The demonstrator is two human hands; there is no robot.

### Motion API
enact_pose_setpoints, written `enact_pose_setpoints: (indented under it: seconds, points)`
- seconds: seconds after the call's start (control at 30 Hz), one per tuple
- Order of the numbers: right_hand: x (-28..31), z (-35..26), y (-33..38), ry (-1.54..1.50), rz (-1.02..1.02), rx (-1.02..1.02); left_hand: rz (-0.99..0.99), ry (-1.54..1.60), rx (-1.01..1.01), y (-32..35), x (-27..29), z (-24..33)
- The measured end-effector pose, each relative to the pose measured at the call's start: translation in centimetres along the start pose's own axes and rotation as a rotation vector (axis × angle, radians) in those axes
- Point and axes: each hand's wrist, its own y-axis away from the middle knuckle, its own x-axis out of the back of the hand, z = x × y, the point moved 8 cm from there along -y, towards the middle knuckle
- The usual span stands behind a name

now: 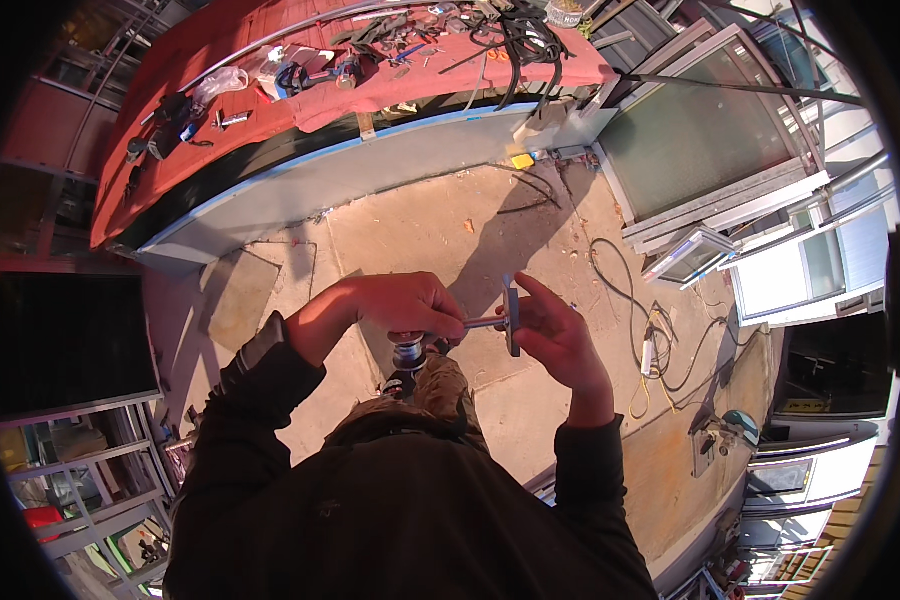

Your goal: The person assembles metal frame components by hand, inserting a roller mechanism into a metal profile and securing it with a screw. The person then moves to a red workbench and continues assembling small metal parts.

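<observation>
My left hand is closed around one end of a short shiny metal rod. At the rod's other end a thin grey disc stands edge-on to me. My right hand curls about the disc from the right, with fingertips and thumb at its face and edge; some of those fingers are hidden. Just below my left hand shows a shiny silver rounded metal piece. I cannot tell whether it joins the rod or sits apart.
Beyond my hands runs a long bench with a red cover, strewn with tools and a coil of black cable. Framed glass panels lean at the right. A cord trails over the concrete floor. Metal shelving stands at left.
</observation>
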Motion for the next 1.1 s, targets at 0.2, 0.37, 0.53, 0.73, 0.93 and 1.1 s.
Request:
enact_pose_setpoints:
  seconds: [0.2, 0.37, 0.53, 0.73, 0.93, 1.1]
  points:
    - [2.7, 1.5, -9.2, 0.041, -0.123, -0.109, 0.184, -0.237, 0.039, -0.5, 7.0, 1.8]
    - [5.3, 0.6, -16.2, -0.086, -0.117, -0.085, 0.246, -0.244, 0.031, -2.0, 13.1, 4.4]
    - [7.0, -0.8, -22.7, -0.027, -0.207, -0.073, 0.341, -0.303, -0.054, -2.5, 18.3, 6.2]
    - [6.5, -1.7, -29.8, -0.096, -0.282, -0.095, 0.39, -0.357, -0.12, -1.9, 24.0, 5.9]
    - [4.4, -0.5, -38.1, 0.001, -0.396, -0.212, 0.479, -0.308, -0.085, 0.9, 31.7, 4.1]
    - [1.7, -1.9, -45.7, -0.008, -0.476, -0.117, 0.527, -0.22, -0.043, 4.9, 39.6, 2.8]
